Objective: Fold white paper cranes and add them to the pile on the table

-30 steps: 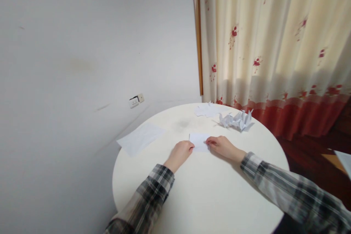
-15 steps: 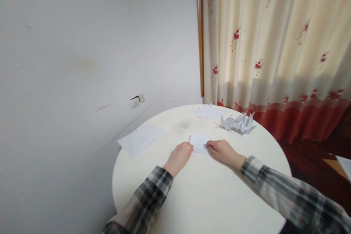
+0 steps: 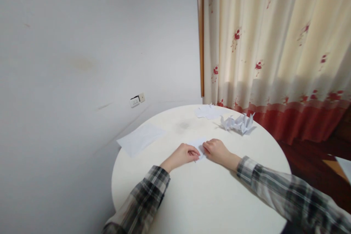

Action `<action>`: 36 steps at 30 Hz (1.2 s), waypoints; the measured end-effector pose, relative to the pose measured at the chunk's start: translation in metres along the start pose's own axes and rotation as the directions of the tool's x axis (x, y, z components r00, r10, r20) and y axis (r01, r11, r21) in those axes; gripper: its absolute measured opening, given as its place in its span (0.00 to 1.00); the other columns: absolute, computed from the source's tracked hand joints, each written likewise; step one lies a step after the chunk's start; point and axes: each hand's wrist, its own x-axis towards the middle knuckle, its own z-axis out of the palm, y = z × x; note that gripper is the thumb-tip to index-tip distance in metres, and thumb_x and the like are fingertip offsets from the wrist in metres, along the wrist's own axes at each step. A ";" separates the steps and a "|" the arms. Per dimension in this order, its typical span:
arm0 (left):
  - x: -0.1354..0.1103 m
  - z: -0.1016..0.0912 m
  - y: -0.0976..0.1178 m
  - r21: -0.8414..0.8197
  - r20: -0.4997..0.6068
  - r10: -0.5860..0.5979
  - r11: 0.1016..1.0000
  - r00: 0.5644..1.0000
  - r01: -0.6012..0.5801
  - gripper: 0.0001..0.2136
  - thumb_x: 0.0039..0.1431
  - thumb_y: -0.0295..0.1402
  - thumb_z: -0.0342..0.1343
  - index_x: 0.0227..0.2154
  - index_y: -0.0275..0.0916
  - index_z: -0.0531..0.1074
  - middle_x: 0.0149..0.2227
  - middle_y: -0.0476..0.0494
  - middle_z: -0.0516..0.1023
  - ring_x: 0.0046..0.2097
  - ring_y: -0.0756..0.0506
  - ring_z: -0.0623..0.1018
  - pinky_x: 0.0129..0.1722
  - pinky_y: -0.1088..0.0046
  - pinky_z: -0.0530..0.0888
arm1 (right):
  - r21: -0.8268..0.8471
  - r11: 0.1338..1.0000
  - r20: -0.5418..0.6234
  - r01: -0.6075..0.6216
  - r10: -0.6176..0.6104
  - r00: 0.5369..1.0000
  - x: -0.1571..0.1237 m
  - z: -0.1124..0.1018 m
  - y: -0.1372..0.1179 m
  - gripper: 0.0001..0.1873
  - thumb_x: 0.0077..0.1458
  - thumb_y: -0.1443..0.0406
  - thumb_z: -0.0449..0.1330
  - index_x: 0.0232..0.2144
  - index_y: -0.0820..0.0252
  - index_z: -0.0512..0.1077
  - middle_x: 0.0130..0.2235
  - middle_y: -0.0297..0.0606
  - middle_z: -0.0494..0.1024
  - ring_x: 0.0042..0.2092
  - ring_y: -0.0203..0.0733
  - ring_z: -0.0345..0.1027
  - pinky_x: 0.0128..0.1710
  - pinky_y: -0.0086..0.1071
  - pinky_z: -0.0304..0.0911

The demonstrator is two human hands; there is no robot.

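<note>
The paper (image 3: pixel 196 143) lies on the table (image 3: pixel 197 201) between the two hands, straight ahead of the person, partly hidden by the fingers. The left hand (image 3: pixel 182 155) has its thumb and fingertips drawn close together at the paper's near left part; the right hand (image 3: pixel 218 151) is curled over its right side. The hands are near each other with a narrow gap between; whether either pinches the paper or only presses it, I cannot tell.

The step looks like lining up or creasing an edge. To do it well, one hand should pin the paper flat while the other squares the edges, then runs a fingertip firmly outward from the middle. Light pressure until the corners match seems wise, since thin paper could slip or take a crooked crease
</note>
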 end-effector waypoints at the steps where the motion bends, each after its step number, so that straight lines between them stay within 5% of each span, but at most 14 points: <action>1: 0.001 -0.001 -0.001 -0.023 -0.038 -0.003 1.000 0.999 0.002 0.10 0.48 0.30 0.51 0.32 0.32 0.73 0.27 0.45 0.76 0.29 0.50 0.74 0.30 0.78 0.69 | 0.001 1.000 -0.006 0.021 -0.021 1.000 -0.002 -0.001 0.000 0.08 0.51 0.68 0.48 0.26 0.63 0.67 0.26 0.41 0.73 0.28 0.36 0.63 0.28 0.28 0.48; 5: 0.000 -0.008 -0.008 0.097 -0.156 0.149 0.986 0.977 -0.135 0.12 0.48 0.26 0.49 0.36 0.37 0.72 0.39 0.45 0.74 0.42 0.50 0.71 0.45 0.74 0.66 | 0.023 0.996 -0.028 0.083 -0.082 0.996 -0.007 -0.003 0.002 0.11 0.53 0.67 0.47 0.25 0.62 0.68 0.26 0.40 0.72 0.29 0.36 0.63 0.29 0.28 0.49; 11: -0.008 -0.014 -0.015 0.182 0.026 0.199 0.963 0.980 -0.201 0.32 0.38 0.35 0.60 0.51 0.41 0.60 0.56 0.42 0.57 0.57 0.46 0.56 0.56 0.69 0.53 | 0.053 0.994 -0.043 0.098 -0.096 0.995 -0.007 -0.004 0.003 0.12 0.53 0.66 0.47 0.25 0.63 0.68 0.25 0.39 0.71 0.29 0.35 0.62 0.30 0.28 0.49; 20: 0.000 -0.014 -0.024 0.071 -0.047 0.173 0.983 0.984 -0.169 0.29 0.35 0.40 0.62 0.45 0.38 0.67 0.49 0.41 0.68 0.51 0.44 0.65 0.53 0.70 0.59 | 0.047 0.990 -0.066 0.129 -0.126 0.990 -0.008 -0.003 0.002 0.11 0.54 0.67 0.48 0.25 0.63 0.67 0.25 0.37 0.72 0.28 0.34 0.62 0.29 0.28 0.49; 30: -0.003 -0.007 -0.023 0.231 -0.084 0.250 0.947 0.965 -0.225 0.22 0.45 0.29 0.54 0.47 0.39 0.65 0.50 0.44 0.66 0.52 0.47 0.64 0.53 0.71 0.58 | 0.103 0.987 -0.082 0.121 -0.113 0.990 -0.008 -0.008 0.001 0.14 0.56 0.65 0.45 0.26 0.63 0.67 0.26 0.38 0.70 0.29 0.34 0.61 0.30 0.27 0.50; 36: 0.001 -0.002 -0.023 0.198 -0.142 0.155 0.972 0.978 -0.125 0.18 0.49 0.24 0.47 0.45 0.40 0.67 0.49 0.47 0.68 0.51 0.49 0.66 0.53 0.71 0.59 | 0.202 0.970 -0.067 0.137 -0.126 0.990 -0.010 -0.018 -0.001 0.18 0.58 0.59 0.41 0.32 0.61 0.68 0.29 0.39 0.70 0.34 0.36 0.62 0.34 0.28 0.53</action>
